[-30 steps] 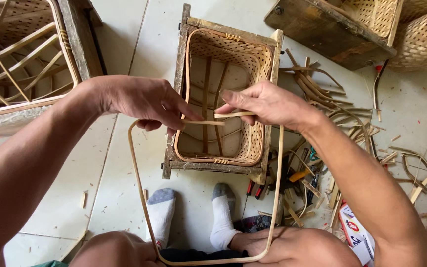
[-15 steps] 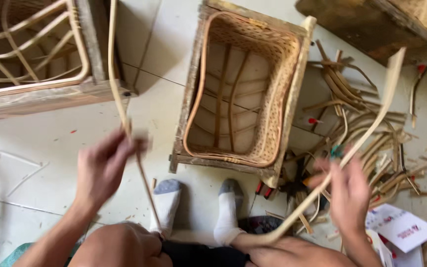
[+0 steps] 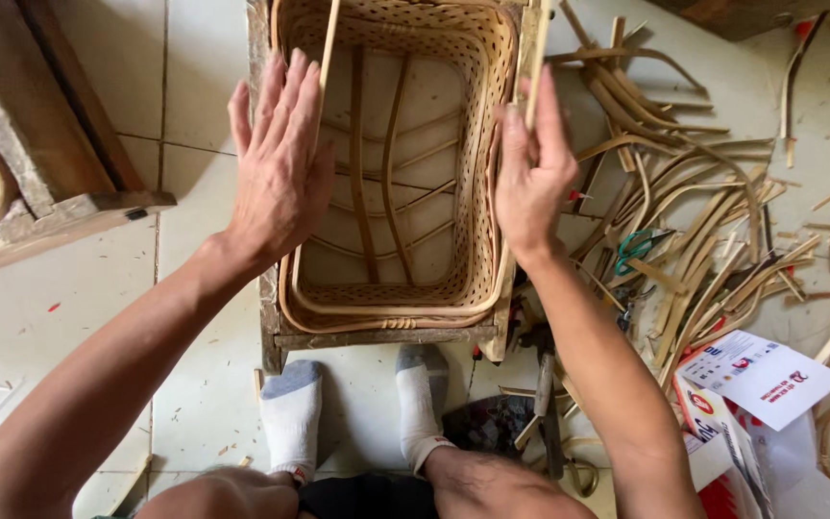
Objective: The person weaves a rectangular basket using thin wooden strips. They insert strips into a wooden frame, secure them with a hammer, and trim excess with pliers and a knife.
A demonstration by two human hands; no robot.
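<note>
the person's left hand [image 3: 279,163] lies flat with its fingers spread apart over the left rim of the rectangular woven bamboo basket [image 3: 398,288], which sits inside a rough wooden frame mould [image 3: 377,338] on the pale tiled floor [image 3: 69,288], just beyond the person's two white-and-grey socked feet [image 3: 292,413]. a thin pale bamboo strip [image 3: 327,53] runs up along the fingers of that hand, touching them; whether the hand grips it cannot be told. the right hand [image 3: 533,173] stands at the basket's right rim with its fingers drawn together, pinched on another upright length of pale bamboo strip [image 3: 537,58] beside the frame's right post. inside the basket, curved bamboo ribs cross the open bottom and a bent hoop of strip lies along the near inner wall. to the right of the basket a loose heap of cut bamboo strips and offcuts [image 3: 694,192] spreads over the floor, with green-handled scissors [image 3: 634,248] lying among them. near the right forearm lie white printed paper sheets [image 3: 759,377]. at the left edge stands another weathered wooden frame [image 3: 60,144] holding a curved cane piece, well apart from the basket.
</note>
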